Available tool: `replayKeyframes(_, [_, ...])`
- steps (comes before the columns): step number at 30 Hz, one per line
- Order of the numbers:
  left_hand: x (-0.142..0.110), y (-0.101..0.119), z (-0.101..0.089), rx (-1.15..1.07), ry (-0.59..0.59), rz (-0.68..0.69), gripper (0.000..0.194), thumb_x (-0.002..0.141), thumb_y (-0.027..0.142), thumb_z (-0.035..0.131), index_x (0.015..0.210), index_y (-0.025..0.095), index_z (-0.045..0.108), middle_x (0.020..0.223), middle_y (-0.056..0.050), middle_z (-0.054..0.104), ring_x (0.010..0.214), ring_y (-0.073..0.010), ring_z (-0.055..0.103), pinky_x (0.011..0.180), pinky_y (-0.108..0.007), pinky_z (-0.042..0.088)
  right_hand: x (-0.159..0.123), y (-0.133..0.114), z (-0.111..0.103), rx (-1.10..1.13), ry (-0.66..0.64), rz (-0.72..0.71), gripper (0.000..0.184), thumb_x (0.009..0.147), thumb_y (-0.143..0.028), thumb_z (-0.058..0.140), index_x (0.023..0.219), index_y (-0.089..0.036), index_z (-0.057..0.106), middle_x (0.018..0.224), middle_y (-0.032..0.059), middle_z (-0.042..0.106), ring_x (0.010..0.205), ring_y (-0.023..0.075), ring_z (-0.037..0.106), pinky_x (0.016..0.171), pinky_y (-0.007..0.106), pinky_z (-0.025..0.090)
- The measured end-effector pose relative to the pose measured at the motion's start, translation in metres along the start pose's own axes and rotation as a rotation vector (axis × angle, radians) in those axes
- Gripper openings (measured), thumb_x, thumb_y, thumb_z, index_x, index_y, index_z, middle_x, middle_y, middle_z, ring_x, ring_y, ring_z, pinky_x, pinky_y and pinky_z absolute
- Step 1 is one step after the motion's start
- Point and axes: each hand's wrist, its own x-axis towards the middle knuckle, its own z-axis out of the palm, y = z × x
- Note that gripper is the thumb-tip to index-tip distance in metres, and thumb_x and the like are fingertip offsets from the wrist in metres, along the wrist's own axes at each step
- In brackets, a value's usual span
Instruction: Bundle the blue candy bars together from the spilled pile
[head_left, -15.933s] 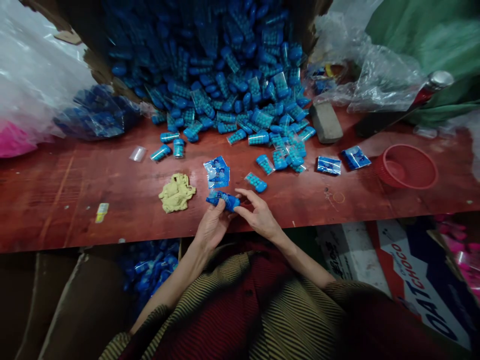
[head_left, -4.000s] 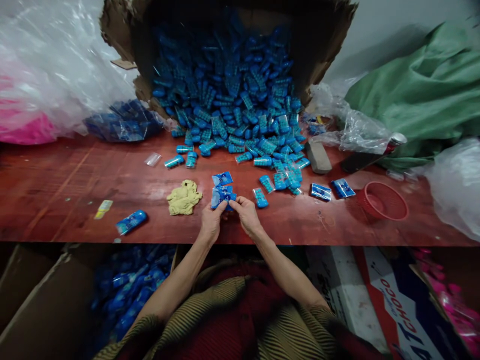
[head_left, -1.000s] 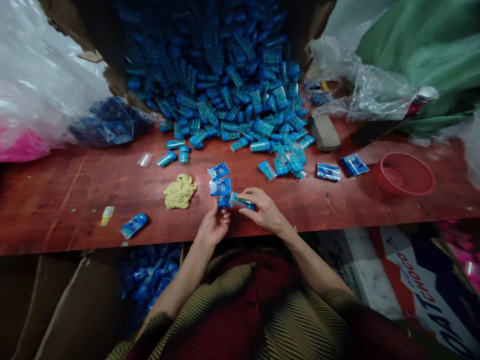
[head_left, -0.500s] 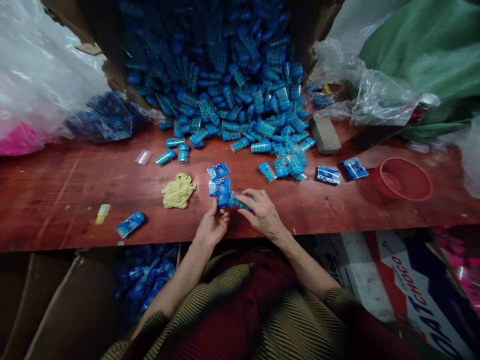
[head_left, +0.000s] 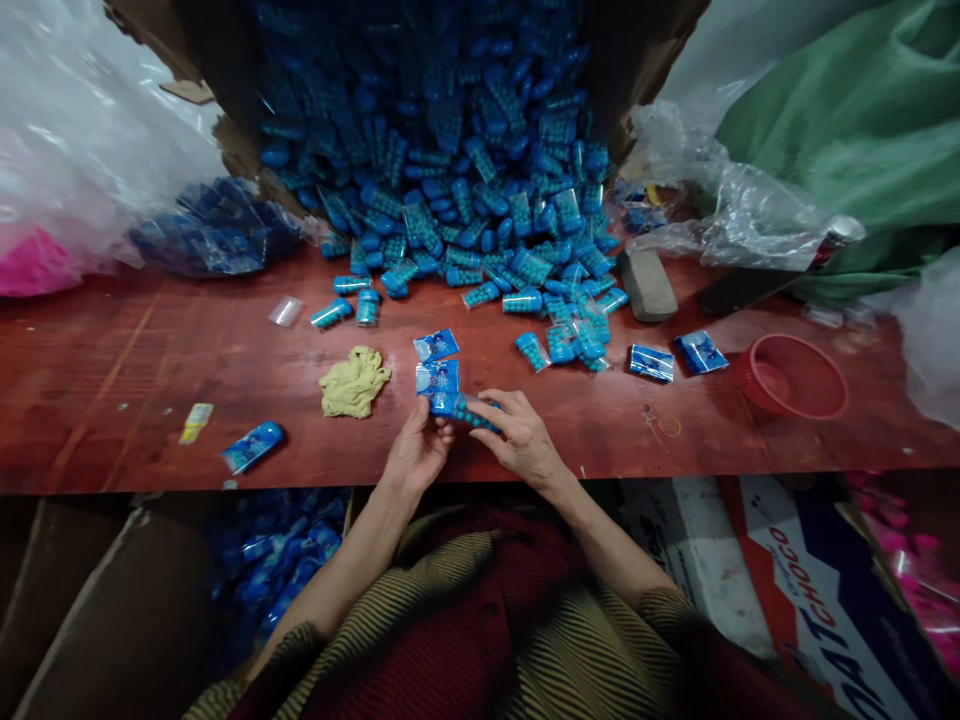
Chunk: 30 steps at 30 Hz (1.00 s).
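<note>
My left hand (head_left: 421, 445) is closed on a small blue printed plastic sleeve (head_left: 444, 404), pinched by its edge. My right hand (head_left: 521, 440) grips a clear bottle of turquoise balls with a blue cap (head_left: 474, 416), lying on its side. The bottle's end meets the sleeve and seems partly inside it; the fingers cover its other end. Just beyond lie two flat stacks of blue sleeves, a nearer stack (head_left: 437, 377) and a farther stack (head_left: 436, 346). A bottle wrapped in a blue sleeve (head_left: 253, 447) rests near the table edge at left.
A torn carton (head_left: 667, 60) spills many ball-filled bottles (head_left: 450, 215) onto the red table (head_left: 135, 400). Around them are a yellow cloth (head_left: 354, 382), a grey block (head_left: 647, 285), two sleeve packs (head_left: 651, 362), a red basket (head_left: 795, 378) and a bag of blue sleeves (head_left: 217, 228).
Over the last second the bottle in my right hand has moved left into the sleeve's opening. Earlier, a wrapped bottle came to lie at left, and one loose bottle was picked up.
</note>
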Motion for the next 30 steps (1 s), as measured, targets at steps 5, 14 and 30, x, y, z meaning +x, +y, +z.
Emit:
replayKeyframes(5, [0.0, 0.001, 0.0, 0.003, -0.01, 0.02, 0.031, 0.092, 0.025, 0.044, 0.065, 0.013, 0.053, 0.046, 0.002, 0.051, 0.04, -0.0069, 0.048, 0.04, -0.016, 0.042, 0.0, 0.002, 0.001, 0.042, -0.008, 0.016, 0.034, 0.088, -0.029, 0.055, 0.122, -0.025, 0.059, 0.114, 0.0084, 0.059, 0.099, 0.0223, 0.054, 0.087, 0.04, 0.049])
replayKeyframes(14, [0.003, -0.005, -0.007, 0.156, -0.115, 0.213, 0.019, 0.077, 0.032, 0.067, 0.081, 0.015, 0.06, 0.065, 0.0, 0.066, 0.05, -0.0106, 0.059, 0.043, -0.019, 0.045, 0.003, -0.005, 0.007, 0.157, 0.046, 0.004, 0.033, 0.087, -0.031, 0.057, 0.118, -0.02, 0.06, 0.111, 0.0098, 0.061, 0.099, 0.021, 0.056, 0.088, 0.037, 0.049])
replayKeyframes(30, [0.002, 0.002, -0.008, 0.101, -0.126, -0.011, 0.007, 0.082, 0.009, 0.057, 0.084, 0.013, 0.063, 0.078, -0.004, 0.07, 0.067, -0.0131, 0.066, 0.063, -0.025, 0.055, 0.0, -0.003, 0.022, 0.862, -0.064, 0.331, 0.036, 0.089, -0.028, 0.051, 0.124, -0.024, 0.056, 0.121, 0.0074, 0.057, 0.109, 0.018, 0.056, 0.094, 0.035, 0.047])
